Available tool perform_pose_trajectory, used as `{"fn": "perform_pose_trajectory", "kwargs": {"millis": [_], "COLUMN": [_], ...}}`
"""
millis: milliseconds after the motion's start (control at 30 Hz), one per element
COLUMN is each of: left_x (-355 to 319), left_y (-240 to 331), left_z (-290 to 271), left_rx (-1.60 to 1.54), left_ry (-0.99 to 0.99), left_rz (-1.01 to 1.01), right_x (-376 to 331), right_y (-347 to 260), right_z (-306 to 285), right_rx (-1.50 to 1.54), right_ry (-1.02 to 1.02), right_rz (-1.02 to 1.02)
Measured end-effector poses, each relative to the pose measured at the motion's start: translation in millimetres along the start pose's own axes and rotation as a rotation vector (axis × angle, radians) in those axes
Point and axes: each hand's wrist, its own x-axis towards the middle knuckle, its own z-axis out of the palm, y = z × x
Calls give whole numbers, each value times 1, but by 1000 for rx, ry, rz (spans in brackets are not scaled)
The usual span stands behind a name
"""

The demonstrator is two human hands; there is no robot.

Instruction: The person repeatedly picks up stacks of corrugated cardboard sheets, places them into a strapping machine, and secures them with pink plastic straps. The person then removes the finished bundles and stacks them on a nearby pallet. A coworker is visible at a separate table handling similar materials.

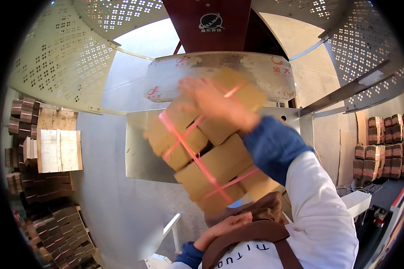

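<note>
A bundle of folded brown cardboard pieces (224, 157), tied with crossing pink straps (202, 168), sits tilted in front of my body, above a metal table (141, 152). Across its far part reaches my right hand (208, 98); motion smears its fingers, so their grip is unclear. My left hand (231, 223) lies low against my brown apron (251, 208), close to the bundle's near edge, its fingers stretched out flat with nothing visible in them. Blue cuffs cover both wrists.
Behind the metal table lies a worn pale sheet (256, 76) below a dark red machine housing (206, 24). Perforated guards (67, 62) curve around both sides. Strapped cardboard stacks stand left (60, 233) and right (381, 148), with a white-topped wooden pallet (58, 150) at left.
</note>
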Motion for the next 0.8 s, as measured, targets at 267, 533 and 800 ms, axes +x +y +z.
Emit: {"fn": "perform_pose_trajectory", "kwargs": {"millis": [267,533,800], "left_x": [-22,4,97], "left_y": [157,157,190], "left_z": [-217,-229,-160], "left_rx": [664,-7,-123], "left_ry": [1245,762,794], "left_rz": [515,164,116], "right_x": [-312,-323,-327], "right_y": [5,14,123], "right_z": [-58,-34,-104], "right_rx": [-42,360,297], "right_ry": [463,218,172], "right_rz": [940,1206,1200]}}
